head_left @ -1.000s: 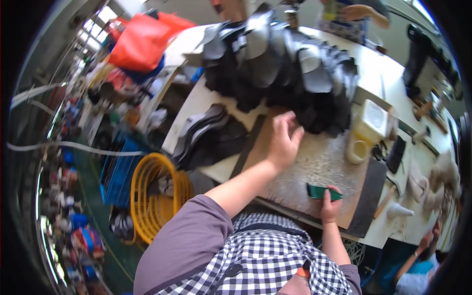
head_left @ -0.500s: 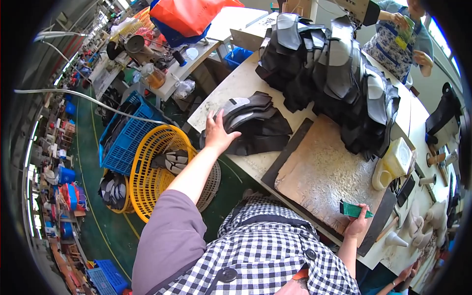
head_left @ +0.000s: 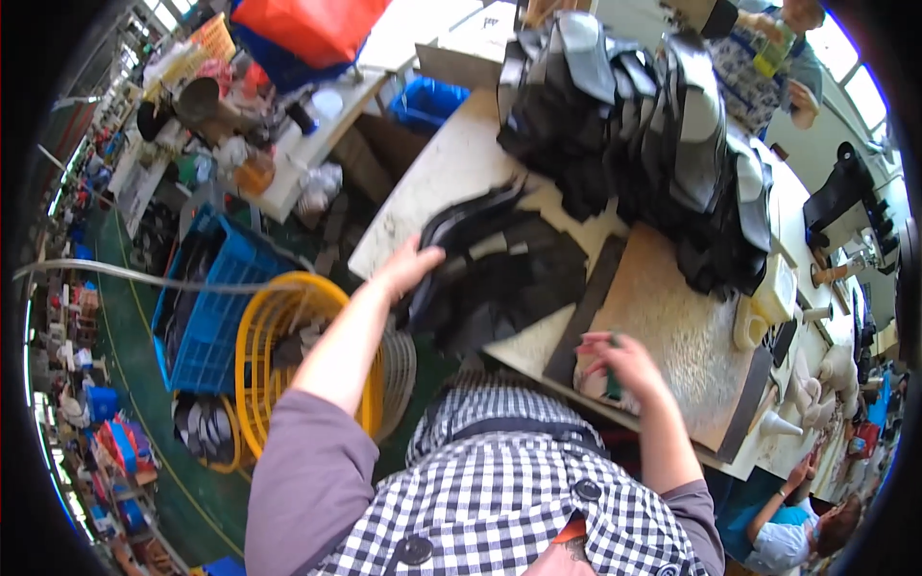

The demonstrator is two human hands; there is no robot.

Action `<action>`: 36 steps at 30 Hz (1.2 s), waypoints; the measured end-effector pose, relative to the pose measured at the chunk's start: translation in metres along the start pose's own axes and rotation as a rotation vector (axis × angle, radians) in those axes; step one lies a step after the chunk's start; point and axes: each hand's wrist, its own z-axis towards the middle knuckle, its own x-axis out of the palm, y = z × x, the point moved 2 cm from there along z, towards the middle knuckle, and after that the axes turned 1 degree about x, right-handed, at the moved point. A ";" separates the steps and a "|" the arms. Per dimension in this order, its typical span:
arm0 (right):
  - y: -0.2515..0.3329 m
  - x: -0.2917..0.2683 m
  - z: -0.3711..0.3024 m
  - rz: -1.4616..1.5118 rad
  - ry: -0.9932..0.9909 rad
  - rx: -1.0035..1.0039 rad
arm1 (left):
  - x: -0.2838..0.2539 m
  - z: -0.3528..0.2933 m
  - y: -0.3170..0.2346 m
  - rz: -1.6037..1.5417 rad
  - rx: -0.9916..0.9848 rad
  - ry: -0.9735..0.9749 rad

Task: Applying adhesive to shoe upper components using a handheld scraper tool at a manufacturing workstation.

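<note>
My left hand (head_left: 408, 267) is closed on the left edge of a small stack of black shoe upper pieces (head_left: 509, 274). The stack is fanned and tilted at the near left corner of the table, with some pale patches showing. My right hand (head_left: 626, 370) hovers over the near left edge of a worn work board (head_left: 682, 317). In it is a small green flat scraper (head_left: 613, 386), mostly hidden under the fingers and blurred.
A large heap of black and grey shoe pieces (head_left: 672, 144) covers the table's far side. A yellowish plastic container (head_left: 765, 305) stands right of the board. On the floor at left are a yellow basket (head_left: 252, 370) and a blue crate (head_left: 216, 331). Other people are beyond the table and at lower right.
My left hand has gone from resting on top of the stack to gripping its left edge, and the stack has shifted and tilted. My right hand has moved left across the board with the scraper.
</note>
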 end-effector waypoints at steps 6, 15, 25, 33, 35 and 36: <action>0.077 0.114 0.052 -0.762 -0.227 -0.846 | 0.000 -0.013 -0.012 -0.074 -0.046 -0.006; 0.066 0.126 0.068 -1.328 -0.242 -0.948 | -0.045 -0.027 -0.017 0.065 0.114 -0.236; 0.045 0.084 0.033 -1.258 -0.280 -0.998 | 0.021 -0.048 0.002 0.887 0.334 -0.445; 0.021 0.079 0.049 -0.778 -0.340 -0.292 | 0.110 -0.093 -0.013 0.138 0.326 -0.067; 0.018 0.080 0.048 -0.377 -0.140 0.083 | 0.112 -0.095 -0.017 0.248 0.450 -0.252; 0.013 0.083 0.046 -0.370 -0.139 0.085 | 0.109 -0.095 -0.019 0.316 0.493 -0.332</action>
